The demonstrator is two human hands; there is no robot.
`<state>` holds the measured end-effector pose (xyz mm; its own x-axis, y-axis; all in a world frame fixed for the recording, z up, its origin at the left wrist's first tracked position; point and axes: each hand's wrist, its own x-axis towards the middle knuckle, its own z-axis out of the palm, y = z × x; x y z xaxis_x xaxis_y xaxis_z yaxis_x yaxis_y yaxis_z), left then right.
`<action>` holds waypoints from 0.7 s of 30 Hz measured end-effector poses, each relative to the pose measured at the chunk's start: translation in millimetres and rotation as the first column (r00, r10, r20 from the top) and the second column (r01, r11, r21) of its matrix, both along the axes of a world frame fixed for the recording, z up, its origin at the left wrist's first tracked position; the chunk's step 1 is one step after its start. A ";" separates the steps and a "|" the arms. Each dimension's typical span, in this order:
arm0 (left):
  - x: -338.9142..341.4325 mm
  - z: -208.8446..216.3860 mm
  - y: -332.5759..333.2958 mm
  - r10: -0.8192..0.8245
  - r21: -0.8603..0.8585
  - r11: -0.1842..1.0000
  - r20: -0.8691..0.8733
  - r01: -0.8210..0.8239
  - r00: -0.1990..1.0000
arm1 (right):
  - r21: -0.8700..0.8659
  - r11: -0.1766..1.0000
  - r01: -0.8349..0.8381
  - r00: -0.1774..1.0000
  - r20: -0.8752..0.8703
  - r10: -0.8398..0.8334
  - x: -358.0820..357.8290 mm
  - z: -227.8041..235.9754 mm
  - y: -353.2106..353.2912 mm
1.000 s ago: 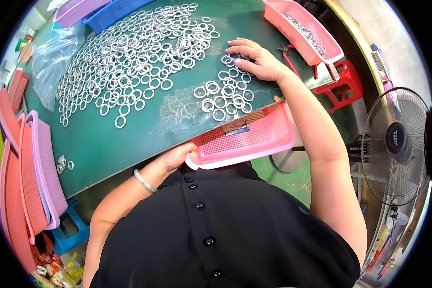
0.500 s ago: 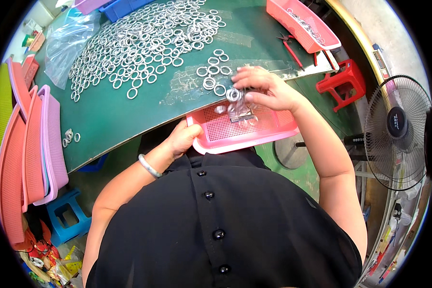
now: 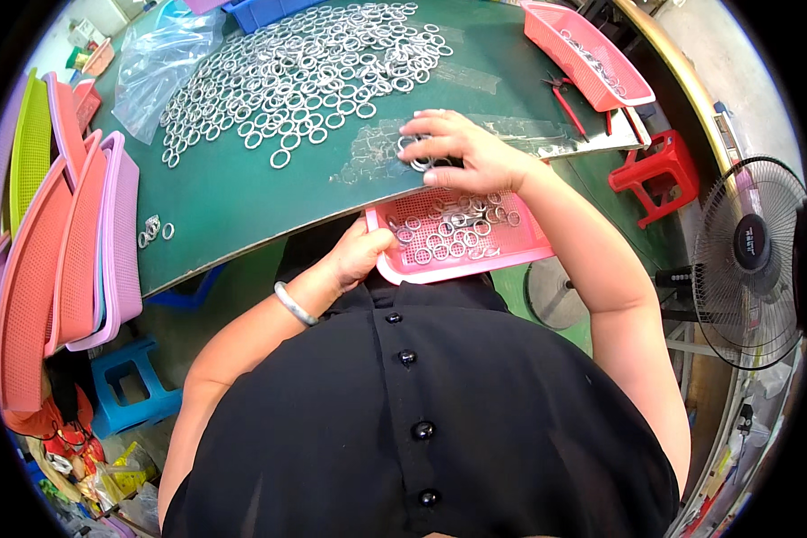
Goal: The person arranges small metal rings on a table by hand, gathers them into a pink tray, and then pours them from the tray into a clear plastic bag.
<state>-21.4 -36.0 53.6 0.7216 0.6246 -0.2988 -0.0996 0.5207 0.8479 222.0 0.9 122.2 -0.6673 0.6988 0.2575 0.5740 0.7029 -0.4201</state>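
Note:
My left hand is closed on the left rim of a pink perforated plastic basket, which sits in front of my body at the table edge. Several silvery metal rings lie scattered in its bottom, beside a small pale piece partly covered by them. Above the basket's far rim, my right hand curls over a few metal rings on the table near its edge. Thumb and fingers surround these rings, and some are partly hidden. Farther off, a broad heap of similar rings covers the green tabletop.
Red-handled pliers lie near another pink basket of rings at the far right. A clear plastic bag and stacked colored baskets are at left. Red and blue stools and a fan stand around.
The loose rings near the table edge are now gathered under my right hand, which has moved slightly left. More rings show in the basket. My left hand keeps its hold; the view has shifted.

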 end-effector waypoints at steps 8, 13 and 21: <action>-5.7 8.2 -0.5 0.036 0.013 0.999 -0.011 -0.036 0.999 | -0.162 0.970 -0.182 0.975 -0.157 0.157 -1.5 25.3 -51.6; -12.1 -7.2 7.2 0.061 -0.093 0.994 0.013 -0.060 0.998 | -0.125 0.992 0.021 0.987 -0.157 -0.041 -15.9 35.9 -18.4; -40.8 -3.0 8.3 0.266 -0.200 0.939 -0.092 -0.279 0.960 | 0.165 0.949 0.268 0.962 0.014 -0.274 -80.4 9.1 33.7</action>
<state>-62.2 -27.7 50.6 0.5082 0.7136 -0.4822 -0.2131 0.6467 0.7324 141.6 34.7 131.3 -0.4691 0.8064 0.3602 0.7650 0.5748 -0.2906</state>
